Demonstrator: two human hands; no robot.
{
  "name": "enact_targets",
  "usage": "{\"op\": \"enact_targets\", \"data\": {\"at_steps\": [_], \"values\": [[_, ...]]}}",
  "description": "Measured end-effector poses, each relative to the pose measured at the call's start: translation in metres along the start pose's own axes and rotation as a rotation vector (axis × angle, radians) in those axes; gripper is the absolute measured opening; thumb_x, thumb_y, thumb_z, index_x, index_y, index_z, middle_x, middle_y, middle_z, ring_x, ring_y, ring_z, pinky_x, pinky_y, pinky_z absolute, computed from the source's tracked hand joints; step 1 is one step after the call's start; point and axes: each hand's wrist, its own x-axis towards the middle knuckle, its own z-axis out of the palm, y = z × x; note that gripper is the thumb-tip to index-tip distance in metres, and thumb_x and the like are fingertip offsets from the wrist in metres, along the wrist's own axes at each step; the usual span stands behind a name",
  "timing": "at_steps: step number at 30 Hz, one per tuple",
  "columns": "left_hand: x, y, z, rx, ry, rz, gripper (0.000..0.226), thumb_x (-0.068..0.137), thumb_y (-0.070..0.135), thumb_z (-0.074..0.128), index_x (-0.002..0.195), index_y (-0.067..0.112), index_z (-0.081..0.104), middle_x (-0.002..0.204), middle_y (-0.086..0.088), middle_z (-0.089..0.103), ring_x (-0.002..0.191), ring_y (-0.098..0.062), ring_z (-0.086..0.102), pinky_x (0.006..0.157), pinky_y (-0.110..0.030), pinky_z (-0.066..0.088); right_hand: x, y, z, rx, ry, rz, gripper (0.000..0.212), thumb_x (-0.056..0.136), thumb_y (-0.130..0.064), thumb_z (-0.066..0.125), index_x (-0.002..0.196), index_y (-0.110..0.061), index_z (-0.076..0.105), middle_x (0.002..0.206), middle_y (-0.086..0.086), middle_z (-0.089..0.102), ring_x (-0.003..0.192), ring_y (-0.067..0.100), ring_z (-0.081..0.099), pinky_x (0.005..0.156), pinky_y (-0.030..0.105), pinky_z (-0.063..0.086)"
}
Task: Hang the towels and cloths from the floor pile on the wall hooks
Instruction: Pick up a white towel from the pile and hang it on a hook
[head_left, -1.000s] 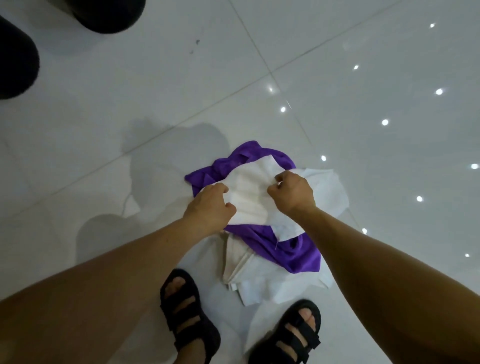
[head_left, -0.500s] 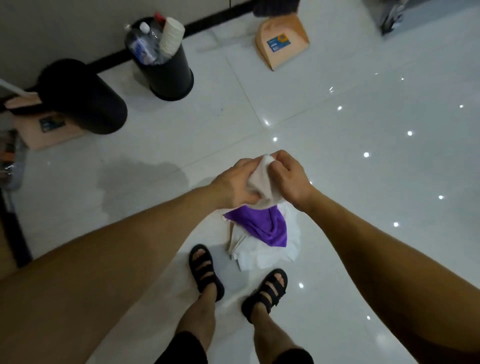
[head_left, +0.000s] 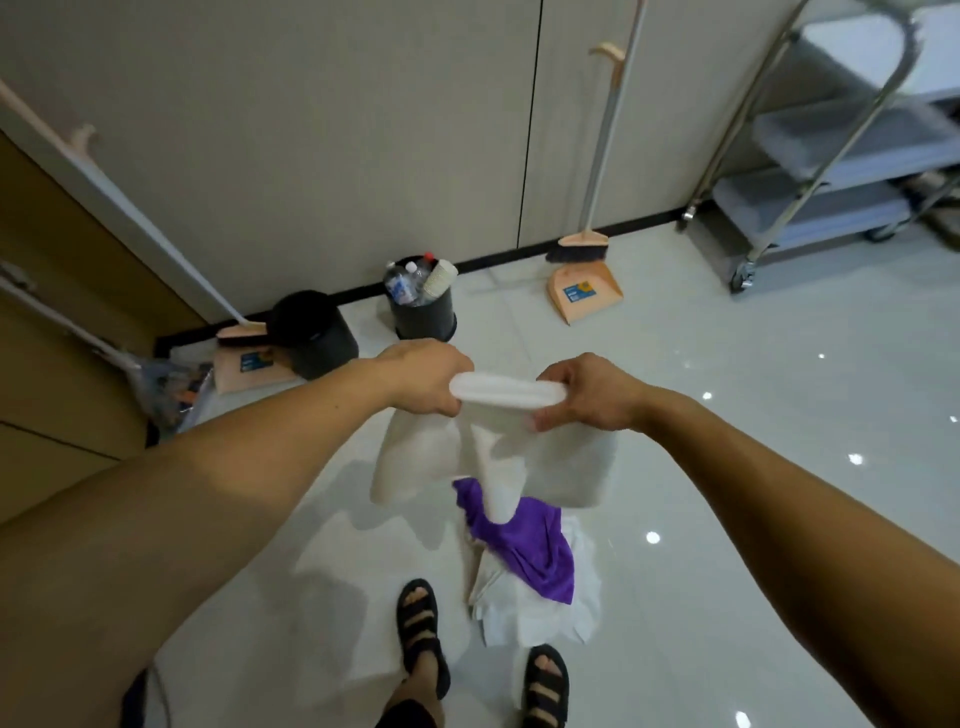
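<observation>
I hold a white towel (head_left: 488, 452) up in front of me, its top edge stretched between both hands and the rest hanging down. My left hand (head_left: 423, 376) grips its left end and my right hand (head_left: 587, 392) grips its right end. Below it on the glossy floor lies the pile: a purple cloth (head_left: 535, 551) draped over white cloths (head_left: 540, 618), just ahead of my sandalled feet. No wall hooks show in this view.
Against the grey wall stand two black bins (head_left: 317, 332), one (head_left: 423, 312) full of bottles and cups, two dustpan-and-broom sets (head_left: 584, 291) (head_left: 244, 361), and a metal trolley (head_left: 831, 156) at the right. A wooden door (head_left: 62, 312) is at the left.
I have straightened up, lifting the white towel off the pile. My hands moved apart and spread its top edge. The view rose from the floor to the wall.
</observation>
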Motion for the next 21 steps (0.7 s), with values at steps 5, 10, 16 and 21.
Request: {"op": "enact_targets", "data": {"at_steps": [5, 10, 16, 21], "values": [[-0.050, 0.029, -0.052, -0.392, 0.177, -0.198, 0.032, 0.065, 0.051, 0.058, 0.077, 0.023, 0.066, 0.080, 0.001, 0.064, 0.075, -0.020, 0.063, 0.062, -0.031, 0.048, -0.035, -0.040, -0.027, 0.116, 0.154, -0.068, 0.013, 0.083, -0.028, 0.067, 0.081, -0.016, 0.073, 0.072, 0.000, 0.065, 0.069, 0.016, 0.059, 0.063, 0.028, 0.045], [-0.099, 0.056, -0.090, -0.999, 0.403, -0.146, 0.031, 0.062, 0.035, 0.065, 0.083, 0.013, 0.069, 0.085, -0.012, 0.070, 0.077, -0.030, 0.066, 0.075, -0.040, 0.051, -0.065, -0.078, -0.038, 0.574, 0.295, -0.255, 0.024, 0.091, -0.025, 0.057, 0.073, -0.024, 0.073, 0.067, -0.015, 0.071, 0.061, -0.002, 0.065, 0.054, 0.013, 0.049], [-0.150, 0.055, -0.111, -1.074, 0.615, -0.125, 0.015, 0.079, 0.036, 0.067, 0.090, 0.026, 0.072, 0.088, 0.005, 0.075, 0.082, -0.013, 0.071, 0.073, -0.031, 0.057, -0.084, -0.106, -0.058, 0.275, -0.250, -0.278, 0.050, 0.062, -0.034, 0.089, 0.106, -0.021, 0.070, 0.104, 0.002, 0.074, 0.095, 0.022, 0.072, 0.077, 0.032, 0.058], [-0.194, 0.048, -0.108, -1.031, 0.473, -0.227, 0.044, 0.063, 0.053, 0.080, 0.097, 0.027, 0.072, 0.090, 0.004, 0.075, 0.083, -0.015, 0.072, 0.071, -0.030, 0.057, -0.071, -0.137, -0.063, -0.335, 0.168, -0.272, 0.024, 0.072, -0.014, 0.078, 0.094, -0.007, 0.070, 0.086, 0.006, 0.064, 0.077, 0.018, 0.059, 0.063, 0.023, 0.042]]}}
